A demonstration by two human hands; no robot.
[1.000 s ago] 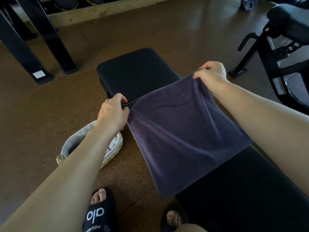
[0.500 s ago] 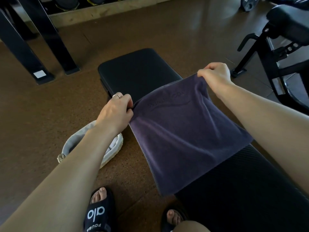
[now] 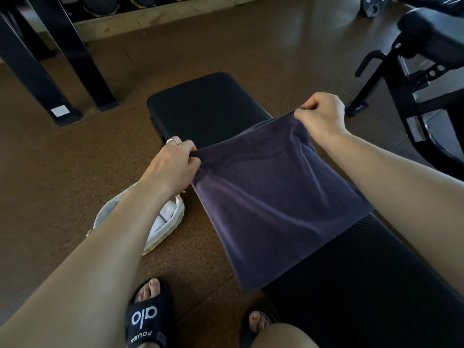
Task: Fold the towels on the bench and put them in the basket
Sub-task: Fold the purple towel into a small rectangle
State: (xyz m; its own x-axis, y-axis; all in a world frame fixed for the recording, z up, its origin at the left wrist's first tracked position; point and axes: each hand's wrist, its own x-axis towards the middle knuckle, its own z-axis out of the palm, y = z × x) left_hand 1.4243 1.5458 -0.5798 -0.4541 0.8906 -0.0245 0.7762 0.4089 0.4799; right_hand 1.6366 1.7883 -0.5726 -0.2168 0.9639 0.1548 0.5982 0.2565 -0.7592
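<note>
A dusky purple-grey towel [image 3: 271, 202], plain apart from a faint tone-on-tone logo near its far edge, hangs over a black bench [image 3: 208, 106] whose near part shows fine ribbed lines. On the speckled brown floor [image 3: 62, 172] to the left lies an off-white basket [image 3: 165, 222] with a pale grey lining, and nearer still a black sandal [image 3: 148, 322] carries white lettering. A silver ring [image 3: 171, 140] shows on the left hand [image 3: 173, 167], and black metal frames [image 3: 75, 54] stand at the far left and right.
</note>
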